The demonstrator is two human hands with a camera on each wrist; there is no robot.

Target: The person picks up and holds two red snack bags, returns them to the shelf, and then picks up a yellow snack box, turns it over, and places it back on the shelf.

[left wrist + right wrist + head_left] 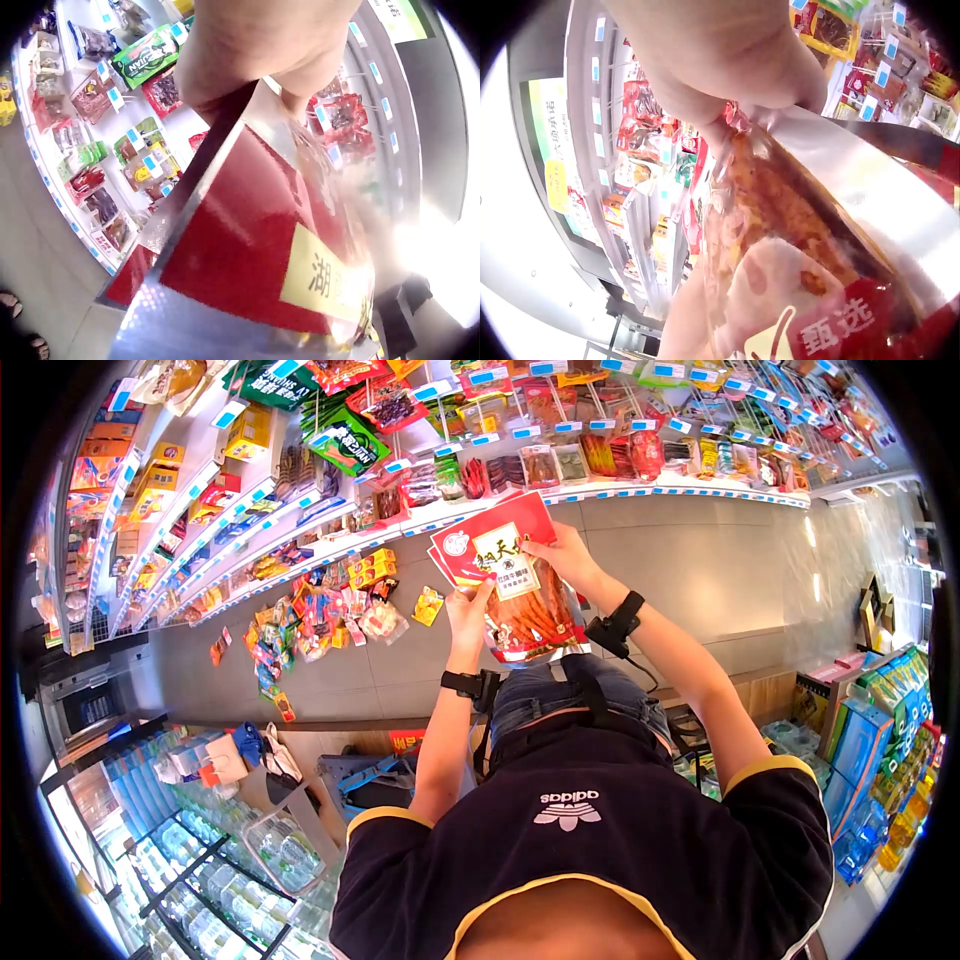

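In the head view, both hands hold a red snack packet (530, 610) with a clear window onto reddish-brown strips and a cream label with Chinese characters. The edge of a second red packet (437, 563) shows behind it at the left. My left hand (467, 622) grips the left side, thumb on the front. On the upper right side, my right hand (568, 563) pinches the packet with its thumb over the front. The left wrist view shows the left hand (262, 45) at the packets' silver edge; in the right wrist view the right hand (712, 60) grips the clear edge.
Shelves (600, 495) of hanging snack bags curve across the front and left. Many snack packets (310, 615) lie heaped on the floor, with a yellow packet (428, 606) apart. Bottles (225, 895) stand at lower left, boxed drinks (858, 735) at right.
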